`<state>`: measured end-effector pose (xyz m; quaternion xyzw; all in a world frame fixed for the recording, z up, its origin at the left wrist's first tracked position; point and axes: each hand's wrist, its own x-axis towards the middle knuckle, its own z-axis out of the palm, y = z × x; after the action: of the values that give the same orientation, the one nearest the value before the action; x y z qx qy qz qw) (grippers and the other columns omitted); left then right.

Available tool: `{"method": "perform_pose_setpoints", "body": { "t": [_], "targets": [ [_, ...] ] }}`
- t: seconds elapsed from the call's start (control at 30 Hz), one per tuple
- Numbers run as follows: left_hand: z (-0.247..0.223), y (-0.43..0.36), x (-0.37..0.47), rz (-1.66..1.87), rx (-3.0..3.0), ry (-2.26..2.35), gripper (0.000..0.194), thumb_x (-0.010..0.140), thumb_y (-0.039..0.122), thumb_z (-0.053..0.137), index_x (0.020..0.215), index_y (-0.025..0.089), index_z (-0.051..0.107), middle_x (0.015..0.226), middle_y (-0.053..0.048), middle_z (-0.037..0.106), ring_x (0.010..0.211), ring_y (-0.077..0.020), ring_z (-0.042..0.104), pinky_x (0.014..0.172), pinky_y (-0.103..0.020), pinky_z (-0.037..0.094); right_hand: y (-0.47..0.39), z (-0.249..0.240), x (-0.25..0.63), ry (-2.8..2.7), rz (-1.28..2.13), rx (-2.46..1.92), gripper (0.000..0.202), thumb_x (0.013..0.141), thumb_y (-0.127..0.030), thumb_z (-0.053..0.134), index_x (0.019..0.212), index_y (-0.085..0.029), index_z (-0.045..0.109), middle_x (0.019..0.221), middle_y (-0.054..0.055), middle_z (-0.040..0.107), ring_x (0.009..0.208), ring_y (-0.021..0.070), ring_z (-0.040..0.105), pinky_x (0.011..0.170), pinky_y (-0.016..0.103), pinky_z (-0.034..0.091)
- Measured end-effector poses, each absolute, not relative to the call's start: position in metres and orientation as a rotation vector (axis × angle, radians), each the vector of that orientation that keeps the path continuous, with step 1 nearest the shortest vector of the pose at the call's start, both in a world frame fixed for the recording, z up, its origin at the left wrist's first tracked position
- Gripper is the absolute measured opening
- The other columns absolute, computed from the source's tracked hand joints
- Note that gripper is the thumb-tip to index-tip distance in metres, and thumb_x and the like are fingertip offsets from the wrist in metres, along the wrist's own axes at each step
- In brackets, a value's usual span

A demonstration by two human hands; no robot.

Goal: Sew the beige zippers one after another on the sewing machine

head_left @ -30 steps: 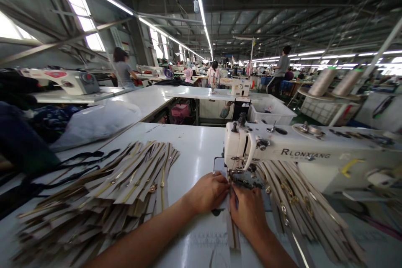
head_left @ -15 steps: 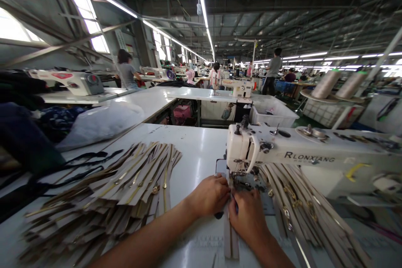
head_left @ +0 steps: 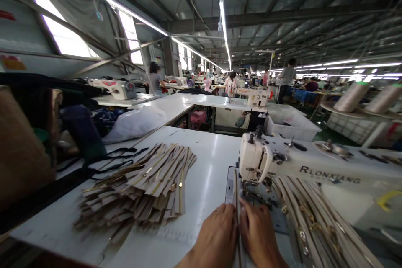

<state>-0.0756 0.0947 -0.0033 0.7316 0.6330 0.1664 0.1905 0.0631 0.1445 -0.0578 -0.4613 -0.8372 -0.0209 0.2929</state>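
A narrow beige zipper (head_left: 235,188) with a metal tooth line lies lengthwise just left of the needle area of the sewing machine (head_left: 301,163). My left hand (head_left: 216,232) grips its left edge with curled fingers. On the opposite edge my right hand (head_left: 258,230) pinches the strip between thumb and fingers. Both hands rest low on the white table, in front of the presser foot. The far end of the zipper reaches past the fingertips; its near part runs down between my hands and out of the frame.
A fanned pile of beige zippers (head_left: 150,184) covers the table's left side. More zippers (head_left: 310,217) hang below the machine arm at right. Behind are a white plastic bag (head_left: 138,123), a white bin (head_left: 290,123) and thread cones (head_left: 351,96). Several people work farther back.
My view has swung left. Both hands have come back from the needle toward me, and the zipper now lies left of the presser foot with its far end showing.
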Motion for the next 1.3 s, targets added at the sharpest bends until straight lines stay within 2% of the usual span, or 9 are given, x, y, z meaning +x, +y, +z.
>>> {"method": "perform_pose_setpoints", "body": {
  "t": [0.27, 0.6, 0.67, 0.73, 0.83, 1.0, 1.1, 1.17, 1.3],
  "targets": [
    [-0.025, 0.078, -0.078, 0.977, 1.727, 1.897, 0.023, 0.090, 0.009, 0.033, 0.092, 0.019, 0.054, 0.090, -0.006, 0.059, 0.080, -0.0175, 0.058, 0.073, -0.027, 0.045, 0.161, -0.079, 0.077, -2.185, -0.237, -1.040, 0.036, 0.094, -0.022, 0.034, 0.107, -0.016, 0.067, 0.093, 0.007, 0.073, 0.075, 0.0207, 0.069, 0.068, 0.032, 0.050],
    [0.089, 0.101, -0.217, 1.401, 1.938, 2.114, 0.018, 0.089, 0.023, 0.039, 0.087, 0.017, 0.057, 0.085, -0.005, 0.060, 0.080, -0.0187, 0.056, 0.075, -0.027, 0.043, 0.173, -0.099, 0.084, -2.255, -0.235, -0.997, 0.031, 0.094, -0.024, 0.039, 0.104, -0.020, 0.068, 0.094, 0.005, 0.073, 0.077, 0.0194, 0.070, 0.063, 0.028, 0.050],
    [0.096, 0.112, -0.245, 1.371, 1.871, 2.244, 0.020, 0.089, 0.026, 0.040, 0.092, 0.017, 0.058, 0.085, -0.004, 0.061, 0.078, -0.0176, 0.058, 0.075, -0.026, 0.044, 0.173, -0.099, 0.084, -2.262, -0.216, -1.010, 0.031, 0.094, -0.023, 0.039, 0.104, -0.021, 0.068, 0.095, 0.004, 0.073, 0.079, 0.0192, 0.070, 0.065, 0.028, 0.050],
    [0.092, 0.121, -0.269, 1.106, 1.753, 2.418, 0.022, 0.090, 0.025, 0.040, 0.095, 0.018, 0.060, 0.083, -0.002, 0.064, 0.077, -0.0167, 0.060, 0.073, -0.024, 0.043, 0.173, -0.099, 0.083, -2.267, -0.196, -1.022, 0.031, 0.093, -0.023, 0.039, 0.105, -0.021, 0.067, 0.096, 0.004, 0.073, 0.081, 0.0192, 0.070, 0.066, 0.028, 0.050],
    [0.075, 0.127, -0.294, 0.702, 1.610, 2.564, 0.018, 0.083, 0.016, 0.047, 0.085, 0.017, 0.065, 0.080, -0.004, 0.068, 0.078, -0.0187, 0.062, 0.070, -0.025, 0.042, 0.172, -0.099, 0.082, -2.262, -0.183, -1.027, 0.030, 0.093, -0.022, 0.039, 0.105, -0.020, 0.067, 0.094, 0.003, 0.073, 0.079, 0.0192, 0.070, 0.067, 0.029, 0.049],
    [0.066, 0.124, -0.308, 0.483, 1.554, 2.613, 0.015, 0.076, 0.012, 0.053, 0.076, 0.017, 0.067, 0.076, -0.007, 0.068, 0.077, -0.0220, 0.063, 0.066, -0.026, 0.041, 0.167, -0.094, 0.079, -2.236, -0.125, -1.045, 0.028, 0.093, -0.020, 0.040, 0.105, -0.020, 0.065, 0.091, 0.003, 0.073, 0.073, 0.0200, 0.068, 0.067, 0.032, 0.048],
    [0.078, 0.118, -0.285, 0.513, 1.714, 2.697, 0.018, 0.083, 0.021, 0.049, 0.088, 0.014, 0.066, 0.090, -0.013, 0.065, 0.086, -0.0255, 0.061, 0.073, -0.030, 0.042, 0.160, -0.085, 0.074, -2.165, -0.041, -1.084, 0.027, 0.091, -0.017, 0.040, 0.104, -0.020, 0.064, 0.089, 0.005, 0.072, 0.077, 0.0214, 0.067, 0.072, 0.035, 0.049],
    [0.081, 0.114, -0.252, 0.736, 1.967, 2.687, 0.025, 0.089, 0.029, 0.043, 0.097, 0.014, 0.062, 0.095, -0.012, 0.063, 0.084, -0.0236, 0.060, 0.074, -0.030, 0.042, 0.157, -0.078, 0.070, -2.066, 0.007, -1.114, 0.026, 0.090, -0.015, 0.041, 0.103, -0.017, 0.064, 0.092, 0.008, 0.069, 0.083, 0.0229, 0.065, 0.079, 0.038, 0.049],
    [0.058, 0.102, -0.160, 0.898, 2.120, 2.076, 0.028, 0.094, 0.041, 0.040, 0.089, 0.020, 0.058, 0.069, 0.000, 0.058, 0.061, -0.0154, 0.055, 0.059, -0.024, 0.037, 0.156, -0.061, 0.067, -1.903, 0.078, -1.079, 0.034, 0.082, -0.006, 0.039, 0.105, -0.016, 0.062, 0.099, 0.010, 0.064, 0.096, 0.0217, 0.062, 0.085, 0.036, 0.050]
  ]
}}
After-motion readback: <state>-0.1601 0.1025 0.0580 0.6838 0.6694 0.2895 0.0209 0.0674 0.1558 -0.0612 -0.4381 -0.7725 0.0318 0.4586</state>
